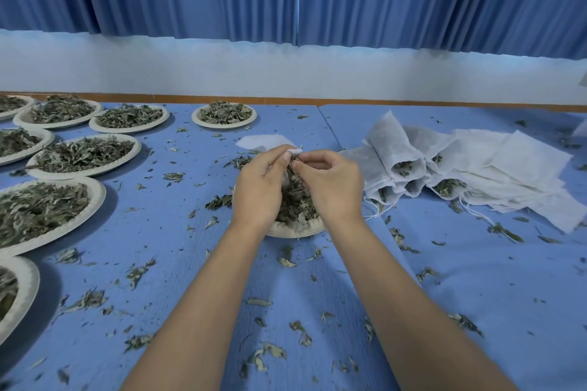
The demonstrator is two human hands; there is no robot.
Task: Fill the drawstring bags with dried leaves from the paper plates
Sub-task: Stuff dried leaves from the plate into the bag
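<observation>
Both hands meet over a paper plate [293, 229] of dried leaves [293, 200] in the middle of the blue table. My left hand [259, 186] grips the mouth of a white drawstring bag [263, 141], whose body lies flat beyond the hands. My right hand [330, 184] has curled fingers pinching dried leaves at the bag's mouth. The bag's opening is mostly hidden behind my fingers.
Several paper plates heaped with dried leaves [84, 154] line the left side, one more [224, 116] at the back. A pile of white bags [460, 168], some holding leaves, lies to the right. Loose leaf bits litter the table [178, 257]. Blue curtains hang behind.
</observation>
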